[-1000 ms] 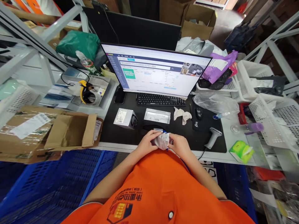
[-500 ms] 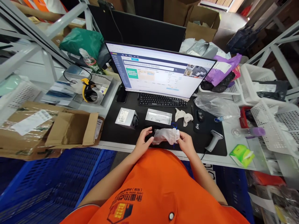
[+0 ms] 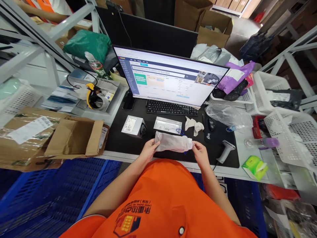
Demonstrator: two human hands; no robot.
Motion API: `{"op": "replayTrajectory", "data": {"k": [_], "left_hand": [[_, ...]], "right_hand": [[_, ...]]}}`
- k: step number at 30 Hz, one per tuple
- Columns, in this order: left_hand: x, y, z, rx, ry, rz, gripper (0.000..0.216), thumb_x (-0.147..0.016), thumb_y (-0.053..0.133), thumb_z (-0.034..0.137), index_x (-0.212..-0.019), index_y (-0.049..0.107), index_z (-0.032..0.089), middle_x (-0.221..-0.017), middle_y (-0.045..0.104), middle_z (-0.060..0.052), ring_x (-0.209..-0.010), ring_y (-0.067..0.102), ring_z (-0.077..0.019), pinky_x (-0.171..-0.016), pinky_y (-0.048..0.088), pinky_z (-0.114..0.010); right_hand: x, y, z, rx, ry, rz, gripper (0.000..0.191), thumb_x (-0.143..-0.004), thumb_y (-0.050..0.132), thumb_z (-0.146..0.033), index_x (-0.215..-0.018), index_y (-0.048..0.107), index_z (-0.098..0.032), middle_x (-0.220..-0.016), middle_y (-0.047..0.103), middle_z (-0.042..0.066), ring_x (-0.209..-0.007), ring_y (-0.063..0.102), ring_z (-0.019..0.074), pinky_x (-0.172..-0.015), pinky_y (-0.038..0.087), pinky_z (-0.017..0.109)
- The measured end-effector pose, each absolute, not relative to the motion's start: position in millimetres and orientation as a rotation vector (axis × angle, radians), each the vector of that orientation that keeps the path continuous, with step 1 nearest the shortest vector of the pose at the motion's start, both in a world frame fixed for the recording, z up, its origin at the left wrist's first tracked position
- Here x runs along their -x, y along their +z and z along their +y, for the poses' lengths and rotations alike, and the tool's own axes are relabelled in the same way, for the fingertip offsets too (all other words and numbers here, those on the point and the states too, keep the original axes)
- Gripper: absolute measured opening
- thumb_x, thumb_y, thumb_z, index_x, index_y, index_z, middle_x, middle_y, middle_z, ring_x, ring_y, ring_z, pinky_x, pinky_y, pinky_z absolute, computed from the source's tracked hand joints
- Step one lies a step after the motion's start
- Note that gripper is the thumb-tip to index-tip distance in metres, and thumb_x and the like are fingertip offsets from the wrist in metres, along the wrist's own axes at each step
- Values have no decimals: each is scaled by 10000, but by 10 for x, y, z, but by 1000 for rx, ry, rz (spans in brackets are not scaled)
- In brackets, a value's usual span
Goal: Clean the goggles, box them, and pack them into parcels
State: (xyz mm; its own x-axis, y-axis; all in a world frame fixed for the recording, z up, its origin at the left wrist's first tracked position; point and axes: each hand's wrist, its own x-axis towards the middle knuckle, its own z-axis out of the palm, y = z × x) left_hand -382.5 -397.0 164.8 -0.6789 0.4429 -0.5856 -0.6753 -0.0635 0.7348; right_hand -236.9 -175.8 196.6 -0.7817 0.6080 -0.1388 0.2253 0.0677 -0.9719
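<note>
A pale grey cloth pouch (image 3: 170, 142) with blue drawstrings stretches between my two hands over the near edge of the black desk mat. My left hand (image 3: 149, 148) is closed on the pouch's left end, thumb on top. The fingertips of my right hand (image 3: 200, 152) pinch its gathered right end. What is inside the pouch, if anything, is hidden. Just beyond it lies an open white box part (image 3: 167, 125) with a printed label. A silver-white box (image 3: 133, 126) with a label and a dark picture on its side stands to the left.
Behind the mat are a keyboard (image 3: 172, 108) and a monitor (image 3: 168, 79). Crumpled paper (image 3: 194, 125), a mouse (image 3: 211, 123) and a barcode scanner (image 3: 226, 151) lie to the right. An open cardboard box (image 3: 74, 137), a tape dispenser (image 3: 94, 97) and a blue crate (image 3: 61, 195) are at left.
My left hand was open beside the pouch and has closed on its left end. The pouch, bunched up before, is now pulled out longer and flatter.
</note>
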Motion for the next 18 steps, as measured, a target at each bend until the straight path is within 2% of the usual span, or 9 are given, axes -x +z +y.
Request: {"op": "replayTrajectory", "data": {"k": [3,5,7,10,12,15,18], "left_hand": [[3864,1586,-3991,218,1846,1547,507,-593,880,461,-947,678,160,-891,758,-65,-792,707,-208,-654,541,-277],[3877,1524,-3999,205,1821,1619,509,-624,842,495,-969,661,168,-869,747,-50,-716,680,-179,-591,502,-252],[3885,1457,-3995,197,1800,1650,521,-625,828,508,-983,653,173,-856,740,-38,-698,665,-172,-592,494,-254],[3885,1362,-3949,134,1780,1661,573,-599,846,502,-1035,665,177,-968,756,-57,-897,695,-222,-791,533,-319],[3874,1310,-3886,58,1735,1648,629,-585,853,524,-1080,676,177,-1057,756,-76,-1042,680,-268,-933,503,-377],[3833,1286,-3734,-57,1643,1532,688,-593,841,570,-1137,685,178,-1139,743,-97,-1148,642,-320,-1035,444,-442],[3775,1356,-3506,-131,1613,1339,675,-680,804,549,-1238,649,203,-1253,701,-98,-1247,584,-325,-1091,402,-457]], "right_hand": [[2211,1924,-1530,952,1717,-1906,335,-781,751,-509,-859,765,-184,-906,761,73,-869,690,218,-857,550,381],[2080,1915,-1352,1022,1735,-1682,366,-758,780,-531,-860,744,-182,-914,766,77,-866,709,212,-879,564,400],[1946,1925,-1185,1051,1733,-1484,397,-726,809,-546,-848,716,-180,-924,765,81,-846,724,199,-860,588,397],[1783,1959,-1020,1085,1690,-1347,426,-690,844,-538,-853,703,-171,-955,759,94,-812,734,175,-778,615,338],[1730,1967,-984,1101,1672,-1286,431,-677,861,-522,-865,710,-164,-969,758,100,-808,736,164,-751,616,299],[1733,1937,-1007,1093,1672,-1215,421,-667,876,-495,-870,717,-162,-972,759,91,-800,731,150,-767,617,294],[1770,1882,-1046,1088,1679,-1175,419,-655,882,-499,-851,714,-168,-944,763,70,-777,724,144,-776,621,317]]}}
